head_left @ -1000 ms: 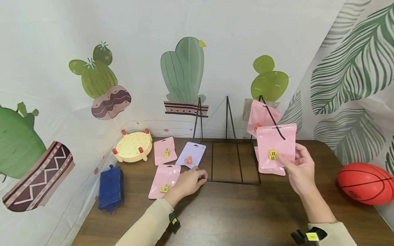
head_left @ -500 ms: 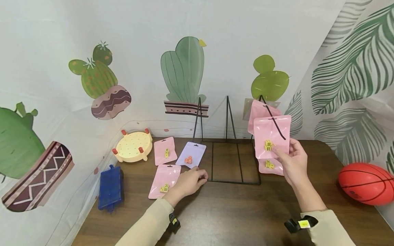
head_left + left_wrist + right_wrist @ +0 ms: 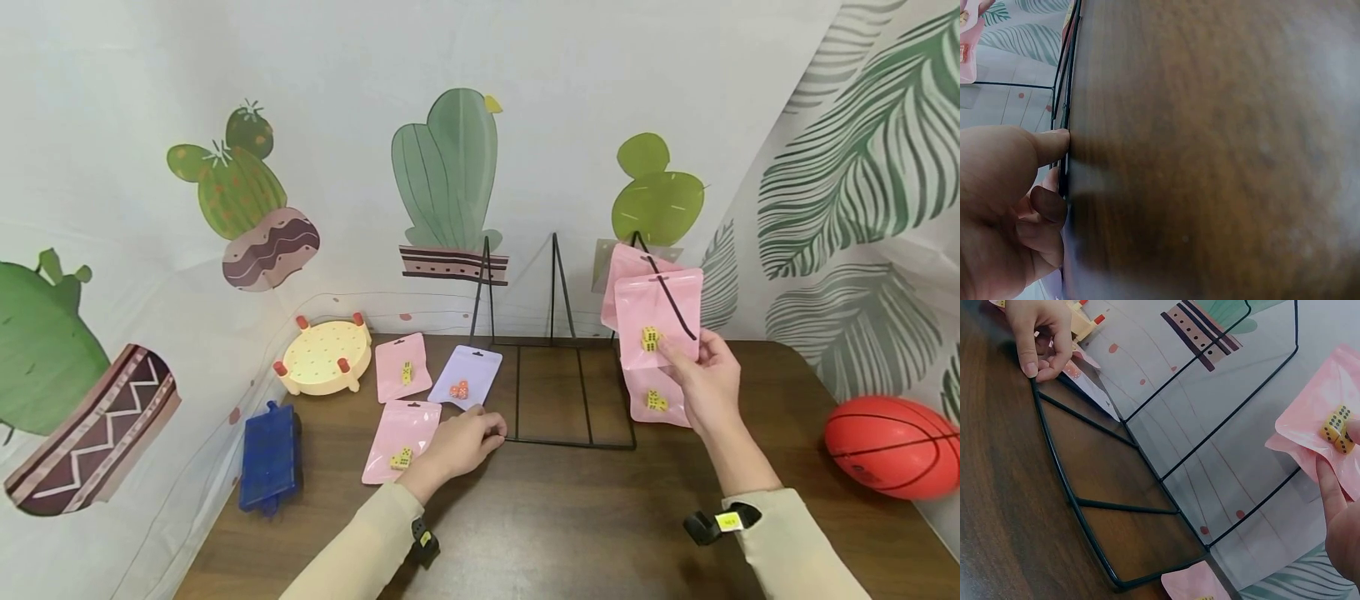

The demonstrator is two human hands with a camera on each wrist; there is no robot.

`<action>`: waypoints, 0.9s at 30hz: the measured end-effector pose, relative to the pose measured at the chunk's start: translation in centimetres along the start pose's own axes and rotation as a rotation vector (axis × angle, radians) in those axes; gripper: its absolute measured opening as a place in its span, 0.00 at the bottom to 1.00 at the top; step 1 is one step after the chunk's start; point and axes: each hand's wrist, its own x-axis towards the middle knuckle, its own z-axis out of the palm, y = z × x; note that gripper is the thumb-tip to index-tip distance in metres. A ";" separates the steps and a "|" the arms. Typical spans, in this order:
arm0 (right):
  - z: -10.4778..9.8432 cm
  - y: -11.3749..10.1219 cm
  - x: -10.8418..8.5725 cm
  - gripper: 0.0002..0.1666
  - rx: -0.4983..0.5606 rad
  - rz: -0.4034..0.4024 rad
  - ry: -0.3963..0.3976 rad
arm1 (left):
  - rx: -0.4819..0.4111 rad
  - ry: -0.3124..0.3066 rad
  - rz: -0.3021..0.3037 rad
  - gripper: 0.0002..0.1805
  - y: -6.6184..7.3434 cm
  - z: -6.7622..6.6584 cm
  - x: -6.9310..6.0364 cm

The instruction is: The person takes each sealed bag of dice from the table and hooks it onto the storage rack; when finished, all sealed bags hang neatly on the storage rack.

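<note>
In the head view the right hand (image 3: 708, 379) pinches a pink bag (image 3: 660, 304) of yellow dice, its top hole threaded on the rack's right black prong. Behind it another pink bag (image 3: 615, 267) hangs on the same prong. The left hand (image 3: 461, 442) holds the front left corner of the black wire rack (image 3: 570, 443); in the left wrist view the thumb and fingers of the left hand (image 3: 1013, 200) close on the wire. Below the held bag, a pink bag (image 3: 652, 383) with yellow dice lies by the rack's right side.
Two pink bags (image 3: 390, 429) (image 3: 400, 358) and a lilac bag (image 3: 476, 367) lie left of the rack. Farther left are a yellow round stand (image 3: 322, 358) and a blue plastic item (image 3: 268, 458). A red ball (image 3: 892, 446) sits at the far right.
The right hand has moved up, left and back, sliding the pink bag along the prong toward the other hanging bag. The left hand has stayed on the rack.
</note>
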 end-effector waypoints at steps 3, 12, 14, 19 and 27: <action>0.0 0.3 0.3 0.17 0.021 0.002 0.004 | 0.001 -0.001 -0.002 0.03 0.0 0.0 0.0; -0.4 0.9 0.7 0.16 0.042 0.015 0.006 | -0.003 -0.009 -0.003 0.02 0.1 0.0 0.0; -0.6 1.2 0.7 0.16 0.051 0.016 0.006 | -0.002 -0.009 -0.002 0.02 0.1 0.0 0.0; -1.2 1.7 0.7 0.14 0.066 0.015 0.011 | 0.000 -0.006 0.000 0.03 0.0 0.0 0.0; -2.7 2.1 0.5 0.16 0.039 0.035 0.046 | -0.008 -0.007 -0.007 0.03 0.0 0.0 0.0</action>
